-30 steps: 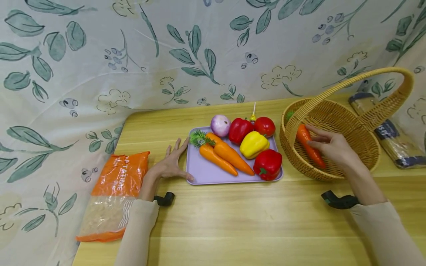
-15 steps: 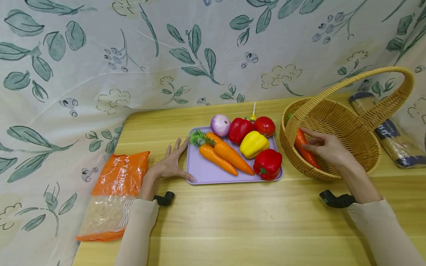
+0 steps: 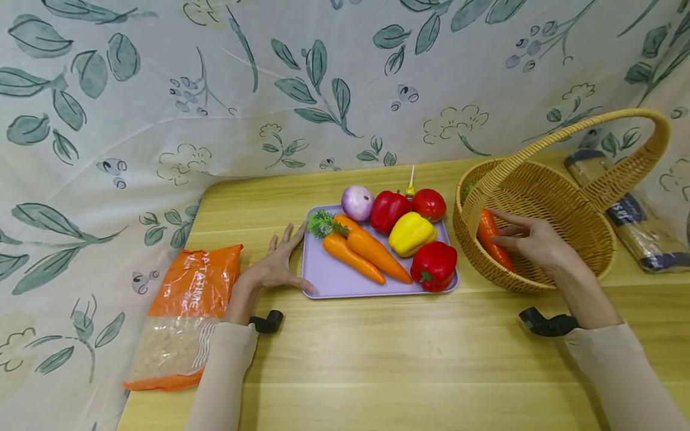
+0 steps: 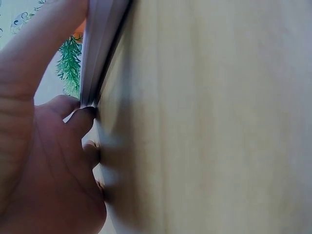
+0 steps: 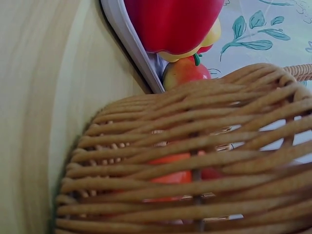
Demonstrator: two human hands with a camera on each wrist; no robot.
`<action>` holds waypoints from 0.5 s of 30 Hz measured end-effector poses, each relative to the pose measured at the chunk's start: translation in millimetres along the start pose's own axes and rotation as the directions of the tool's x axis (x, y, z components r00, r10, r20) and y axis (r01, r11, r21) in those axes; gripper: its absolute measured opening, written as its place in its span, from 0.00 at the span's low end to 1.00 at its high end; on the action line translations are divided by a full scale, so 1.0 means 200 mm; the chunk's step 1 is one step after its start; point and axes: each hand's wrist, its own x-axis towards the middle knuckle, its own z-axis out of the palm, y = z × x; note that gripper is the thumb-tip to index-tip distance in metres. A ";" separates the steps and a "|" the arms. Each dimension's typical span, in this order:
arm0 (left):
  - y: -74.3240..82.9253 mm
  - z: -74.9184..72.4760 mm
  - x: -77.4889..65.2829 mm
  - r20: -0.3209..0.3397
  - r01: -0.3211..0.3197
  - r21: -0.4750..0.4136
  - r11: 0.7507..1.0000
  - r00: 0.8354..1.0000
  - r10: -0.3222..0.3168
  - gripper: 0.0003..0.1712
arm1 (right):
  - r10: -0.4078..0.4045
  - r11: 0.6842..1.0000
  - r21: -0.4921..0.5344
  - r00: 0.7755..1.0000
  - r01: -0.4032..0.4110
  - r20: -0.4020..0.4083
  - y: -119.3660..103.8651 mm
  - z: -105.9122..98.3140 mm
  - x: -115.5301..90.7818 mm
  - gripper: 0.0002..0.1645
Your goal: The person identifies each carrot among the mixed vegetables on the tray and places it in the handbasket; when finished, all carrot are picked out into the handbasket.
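Note:
In the head view my right hand (image 3: 536, 242) reaches into the wicker basket (image 3: 584, 224) and holds an orange-red carrot (image 3: 492, 239) between thumb and fingers, along the basket's left inner wall. Green tops (image 3: 468, 188) show partly behind the handle's base. Through the weave in the right wrist view, orange of the carrot (image 5: 170, 170) is visible; the hand itself is mostly hidden. My left hand (image 3: 275, 266) lies at the left end of the lilac tray (image 3: 334, 284), fingers spread, thumb at the near corner and index finger at the far one.
On the tray lie two carrots (image 3: 372, 254), an onion (image 3: 357, 203), two red peppers (image 3: 433, 266), a yellow pepper (image 3: 412, 234) and a tomato (image 3: 428, 205). An orange bag (image 3: 185, 317) lies left, a clear package (image 3: 641, 221) behind the basket. A tall handle arches over the basket.
My right hand has shifted slightly left with the carrot, which now sits closer to the basket's left wall. My left hand and the tray have stayed put.

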 end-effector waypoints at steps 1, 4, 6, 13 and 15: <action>0.00 0.00 0.00 0.000 -0.001 0.001 1.000 1.000 0.001 0.86 | 0.001 1.000 -0.002 1.000 -0.001 0.000 0.00 0.00 0.00 0.43; 0.00 0.00 0.00 0.000 -0.003 0.002 1.000 1.000 0.003 0.86 | 0.001 1.000 0.002 1.000 -0.001 -0.001 0.00 0.00 0.00 0.42; 0.00 0.00 0.00 0.001 0.001 0.000 1.000 1.000 -0.001 0.86 | 0.001 1.000 0.021 1.000 -0.001 0.001 0.00 0.01 0.00 0.42; 0.00 0.00 0.00 -0.001 0.003 0.005 1.000 1.000 -0.003 0.85 | 0.009 0.997 0.077 1.000 -0.009 0.002 0.00 0.02 0.00 0.41; 0.00 0.00 0.00 -0.001 0.003 0.006 1.000 1.000 -0.003 0.85 | 0.006 0.997 0.071 1.000 -0.006 -0.004 -0.01 0.02 0.00 0.41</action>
